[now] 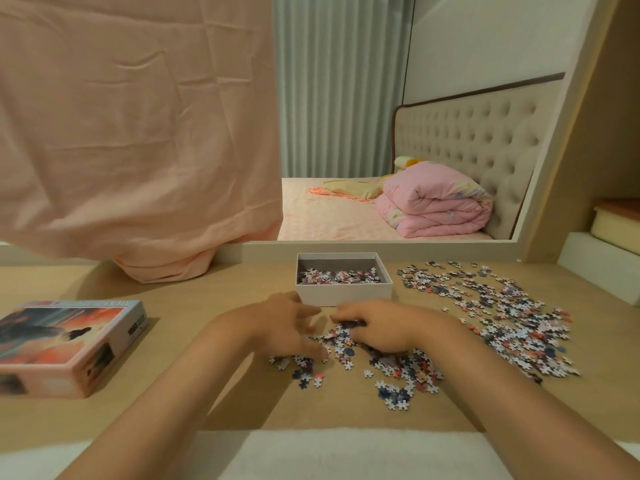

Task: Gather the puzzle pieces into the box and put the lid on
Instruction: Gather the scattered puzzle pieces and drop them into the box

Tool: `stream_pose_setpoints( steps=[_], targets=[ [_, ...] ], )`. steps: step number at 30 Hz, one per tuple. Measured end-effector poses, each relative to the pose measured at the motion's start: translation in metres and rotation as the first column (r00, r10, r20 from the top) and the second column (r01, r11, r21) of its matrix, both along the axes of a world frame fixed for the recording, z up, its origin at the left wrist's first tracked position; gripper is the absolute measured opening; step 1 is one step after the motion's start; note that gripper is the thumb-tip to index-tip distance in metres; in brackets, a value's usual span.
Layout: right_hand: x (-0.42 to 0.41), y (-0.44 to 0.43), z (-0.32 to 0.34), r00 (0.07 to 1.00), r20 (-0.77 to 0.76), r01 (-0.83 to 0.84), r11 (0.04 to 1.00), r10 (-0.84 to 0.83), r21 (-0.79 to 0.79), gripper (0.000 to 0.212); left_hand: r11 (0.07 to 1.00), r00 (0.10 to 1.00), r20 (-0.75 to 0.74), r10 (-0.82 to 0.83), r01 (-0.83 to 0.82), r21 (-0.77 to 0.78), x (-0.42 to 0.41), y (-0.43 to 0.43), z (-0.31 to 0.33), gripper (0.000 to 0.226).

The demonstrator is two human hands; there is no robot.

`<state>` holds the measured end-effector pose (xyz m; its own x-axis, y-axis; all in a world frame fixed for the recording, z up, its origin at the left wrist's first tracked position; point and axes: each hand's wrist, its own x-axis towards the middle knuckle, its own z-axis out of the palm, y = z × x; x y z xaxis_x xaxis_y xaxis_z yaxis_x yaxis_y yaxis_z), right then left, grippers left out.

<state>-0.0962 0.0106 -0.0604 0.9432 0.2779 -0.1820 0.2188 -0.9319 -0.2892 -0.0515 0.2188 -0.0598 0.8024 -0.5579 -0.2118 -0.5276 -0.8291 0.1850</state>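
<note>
A white open box stands at the table's middle back with a layer of puzzle pieces inside. Its picture lid lies at the left. Many loose puzzle pieces are spread over the right side, and a smaller heap lies in front of the box. My left hand rests on the heap's left edge with its fingers spread. My right hand sits just right of it, its fingers curled round a clump of pieces. Both hands are close to the box's front wall.
A peach cloth hangs over the mirror's left part, its lower end resting on the wooden table behind the lid. The mirror shows a bed. White shelves stand at the far right.
</note>
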Motion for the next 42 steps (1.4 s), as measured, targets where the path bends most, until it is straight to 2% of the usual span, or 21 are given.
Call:
stream_pose_setpoints(
  steps=[1,3,7,9,11,13,15,17,19,23,28,32,35,40,42],
  targets=[
    [-0.001,0.001,-0.001,1.000,-0.001,-0.014,1.000,0.014,-0.020,0.047,0.999,1.000,0.010,-0.022,0.022,0.024,-0.004,0.000,-0.005,0.085],
    [-0.003,0.000,-0.001,1.000,0.024,-0.006,1.000,0.006,-0.001,0.044,0.998,0.998,0.034,-0.058,0.059,-0.022,-0.008,-0.002,-0.015,0.074],
    [-0.009,-0.009,0.004,0.999,0.034,0.029,0.979,-0.037,0.202,0.040,0.980,0.991,0.071,-0.112,0.122,-0.157,-0.011,-0.009,-0.018,0.053],
    [-0.012,-0.016,0.005,0.992,0.082,0.064,0.957,-0.091,0.284,0.033,0.974,0.991,0.085,-0.101,0.116,-0.195,-0.013,-0.010,-0.014,0.055],
    [-0.014,-0.023,0.005,0.987,0.096,0.096,0.949,-0.130,0.299,0.039,0.983,0.998,0.054,-0.039,0.048,-0.178,-0.013,-0.005,-0.004,0.069],
    [-0.015,-0.024,0.003,0.989,0.035,0.135,0.968,-0.145,0.211,0.069,0.997,0.998,-0.006,0.069,-0.069,-0.032,-0.014,0.003,0.007,0.096],
    [-0.017,-0.017,-0.001,0.990,-0.010,0.144,0.990,-0.143,0.016,0.096,0.980,0.987,-0.047,0.154,-0.146,0.136,-0.015,0.010,0.013,0.116],
    [-0.017,-0.006,-0.006,0.991,-0.003,0.133,0.986,-0.134,-0.096,0.103,0.969,0.989,-0.056,0.139,-0.124,0.214,-0.020,0.009,0.010,0.117],
    [-0.017,0.006,-0.010,0.992,0.040,0.123,0.985,-0.119,-0.121,0.105,0.982,0.996,-0.039,0.081,-0.073,0.176,-0.025,0.003,0.005,0.105],
    [-0.014,0.016,-0.013,0.991,0.073,0.116,0.993,-0.114,-0.026,0.089,1.000,1.000,-0.018,0.010,-0.010,0.017,-0.024,-0.003,-0.002,0.078],
    [-0.015,0.019,-0.012,0.986,0.127,0.096,0.992,-0.107,0.085,0.046,0.987,0.995,0.095,-0.041,0.055,-0.154,-0.021,-0.009,-0.011,0.037],
    [-0.014,0.015,-0.012,0.973,0.188,0.114,0.985,-0.137,0.126,0.022,0.965,0.981,0.191,-0.030,0.077,-0.249,-0.016,-0.012,-0.020,0.022],
    [-0.011,0.012,-0.014,0.962,0.209,0.139,0.976,-0.174,0.170,0.016,0.946,0.982,0.187,-0.020,0.079,-0.314,-0.013,-0.014,-0.023,0.017],
    [-0.007,-0.001,-0.007,0.944,0.187,0.196,0.918,-0.272,0.344,0.008,0.873,0.994,0.105,0.025,0.030,-0.486,0.005,-0.018,-0.014,0.008],
    [-0.002,-0.007,-0.001,0.931,0.204,0.208,0.902,-0.301,0.379,0.013,0.842,0.995,0.094,0.028,0.027,-0.538,0.015,-0.021,-0.004,0.007]
  ],
)
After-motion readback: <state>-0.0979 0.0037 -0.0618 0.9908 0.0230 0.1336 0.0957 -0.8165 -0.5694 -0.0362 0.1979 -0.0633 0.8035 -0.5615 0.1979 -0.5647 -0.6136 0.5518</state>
